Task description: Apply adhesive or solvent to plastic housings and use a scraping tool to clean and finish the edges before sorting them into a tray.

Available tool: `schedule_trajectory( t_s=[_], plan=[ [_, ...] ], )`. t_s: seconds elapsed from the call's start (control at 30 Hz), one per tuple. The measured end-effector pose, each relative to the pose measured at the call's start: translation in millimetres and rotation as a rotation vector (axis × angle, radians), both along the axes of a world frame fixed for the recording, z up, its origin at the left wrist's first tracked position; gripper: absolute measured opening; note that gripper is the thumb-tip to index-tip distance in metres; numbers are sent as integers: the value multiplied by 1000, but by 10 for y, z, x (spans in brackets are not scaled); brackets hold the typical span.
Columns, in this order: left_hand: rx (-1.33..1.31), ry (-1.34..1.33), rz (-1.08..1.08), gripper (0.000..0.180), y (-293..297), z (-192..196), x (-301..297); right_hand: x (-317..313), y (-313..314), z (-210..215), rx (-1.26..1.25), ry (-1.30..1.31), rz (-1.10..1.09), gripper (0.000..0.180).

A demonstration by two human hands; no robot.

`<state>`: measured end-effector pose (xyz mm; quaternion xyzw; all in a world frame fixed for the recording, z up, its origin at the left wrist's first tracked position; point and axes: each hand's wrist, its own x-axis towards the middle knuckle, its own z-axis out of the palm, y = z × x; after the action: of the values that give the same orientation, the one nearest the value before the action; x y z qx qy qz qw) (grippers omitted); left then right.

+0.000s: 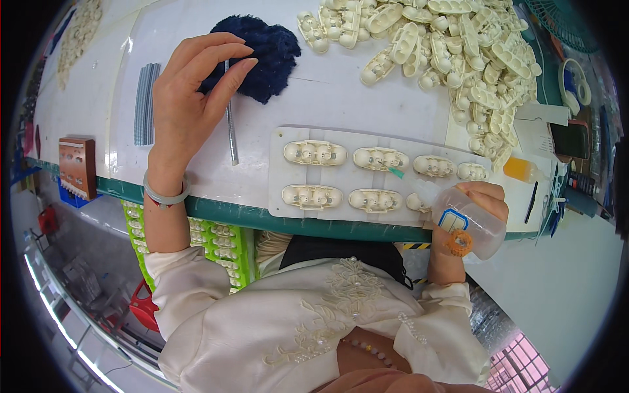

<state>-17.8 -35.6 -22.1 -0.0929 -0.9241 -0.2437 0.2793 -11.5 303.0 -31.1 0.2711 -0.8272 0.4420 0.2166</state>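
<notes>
In my right hand (488, 196) is a translucent squeeze bottle (477, 226), tilted, with a blue-edged label. Its narrow green tip (396, 172) reaches an oval cream plastic shell (380, 158) in the far row of a white tray (278, 170). Several similar shells sit there in two rows, with small round and metal parts inside; the bottle partly hides one in the near row. My left hand (190, 85) hovers near a dark blue cloth (278, 56), thumb and fingertips slightly apart. A thin metallic rod (232, 134) shows in that gap and below the thumb; no grip on it is visible.
A big heap of cream shells (458, 39) covers the back right. Grey rods (145, 105) lie bundled at left, beyond a brown block (77, 167). At right are an orange-filled bottle (519, 169), a black pen (531, 202) and a tape roll (574, 85). Green racks (223, 245) stand below the table edge.
</notes>
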Motion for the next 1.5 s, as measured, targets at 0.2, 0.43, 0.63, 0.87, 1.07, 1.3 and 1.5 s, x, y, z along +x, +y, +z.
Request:
schedule_trajectory(
  t_s=[0.2, 0.43, 0.63, 0.87, 1.07, 1.3, 1.5],
  plan=[
    [-4, -11, 8, 16, -1, 19, 10, -9, 27, -23, -81, -35, 31, 28],
    [-11, -31, 14, 16, 15, 31, 3, -46, 199, -133, -154, 90, -118, 44],
    [6, -47, 27, 15, 25, 12, -17, 17, 124, 10, -43, -42, -63, 22],
    [1, -65, 41, 15, 38, 18, -17, 7, 191, -9, -85, -47, -67, 24],
    [22, -80, 53, 15, 42, 40, -17, -106, 430, -79, -220, 164, -321, 47],
    [63, -105, 98, 15, 15, 14, -20, -71, 503, -120, 31, 165, -213, 42],
    [59, -110, 92, 14, 21, 25, -28, -100, 562, -143, -111, 116, -112, 31]
  ],
)
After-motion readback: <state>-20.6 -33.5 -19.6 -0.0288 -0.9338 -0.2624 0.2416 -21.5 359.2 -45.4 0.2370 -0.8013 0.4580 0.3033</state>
